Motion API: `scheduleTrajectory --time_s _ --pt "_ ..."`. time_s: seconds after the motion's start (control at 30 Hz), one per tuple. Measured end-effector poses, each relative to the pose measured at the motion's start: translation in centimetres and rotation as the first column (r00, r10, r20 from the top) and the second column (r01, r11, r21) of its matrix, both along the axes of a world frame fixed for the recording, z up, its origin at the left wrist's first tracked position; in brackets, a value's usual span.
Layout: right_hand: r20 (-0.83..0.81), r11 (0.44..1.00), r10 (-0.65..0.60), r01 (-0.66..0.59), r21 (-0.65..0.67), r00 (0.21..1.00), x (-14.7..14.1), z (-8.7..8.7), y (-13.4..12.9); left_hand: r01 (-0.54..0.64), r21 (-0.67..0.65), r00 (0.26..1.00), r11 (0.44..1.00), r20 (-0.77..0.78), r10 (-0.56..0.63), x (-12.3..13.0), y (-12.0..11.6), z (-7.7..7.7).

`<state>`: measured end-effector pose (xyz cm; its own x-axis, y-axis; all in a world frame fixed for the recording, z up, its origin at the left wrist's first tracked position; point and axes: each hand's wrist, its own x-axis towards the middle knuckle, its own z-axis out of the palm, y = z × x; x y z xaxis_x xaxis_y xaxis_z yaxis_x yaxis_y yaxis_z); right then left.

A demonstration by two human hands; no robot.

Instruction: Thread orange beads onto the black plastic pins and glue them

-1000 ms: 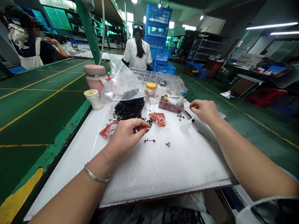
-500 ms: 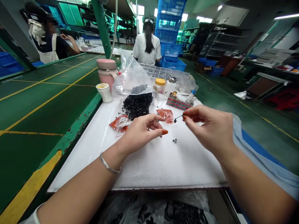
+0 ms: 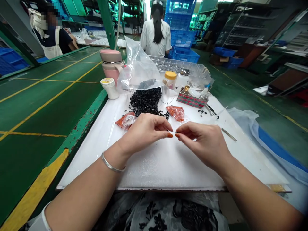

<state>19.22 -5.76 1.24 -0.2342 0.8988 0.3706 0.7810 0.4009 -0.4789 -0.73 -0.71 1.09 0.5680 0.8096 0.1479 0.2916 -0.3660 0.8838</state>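
Observation:
My left hand [image 3: 144,131] and my right hand [image 3: 202,142] meet over the middle of a white foam board [image 3: 168,163]. Between their fingertips they pinch a thin black pin [image 3: 172,131], held level just above the board. A pile of small black parts [image 3: 146,100] lies just beyond the hands, spilling from a clear plastic bag [image 3: 139,70]. Two small bags of orange pieces [image 3: 176,112] lie either side of the pile's near edge.
At the board's far end stand a pink flask [image 3: 112,65], a white cup [image 3: 110,87], a yellow-lidded jar [image 3: 170,79], a patterned tin [image 3: 192,100] and a clear compartment tray [image 3: 178,65]. A metal tool [image 3: 229,134] lies right. Green bench at left; two people work beyond.
My right hand came in from the right of the board to the middle and met my left hand; both now pinch the thin pin. The camera view tilted down and closer.

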Motion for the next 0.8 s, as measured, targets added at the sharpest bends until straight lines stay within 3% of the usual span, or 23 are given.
scheduleTrajectory --time_s 0.17,0.3,0.43,0.8 --pt "0.072 0.991 0.088 -0.08 -0.104 0.993 -0.2 -1.9 -0.4 0.102 0.234 0.935 0.967 -0.354 -0.013 -0.3 -0.1 0.2" --pt "0.165 0.984 0.14 -0.119 -0.132 0.976 -0.6 -2.9 -0.4 0.203 0.237 0.875 0.95 -0.48 -0.068 -0.2 0.0 -0.2" --pt "0.22 0.986 0.136 -0.11 -0.126 0.966 -0.6 -3.1 -0.4 0.224 0.203 0.856 0.953 -0.508 -0.093 -0.5 0.3 -0.4" --pt "0.071 0.968 0.139 -0.121 -0.221 0.988 0.2 -3.1 -0.1 0.146 0.227 0.883 0.963 -0.47 -0.023 -1.7 1.1 -0.3"
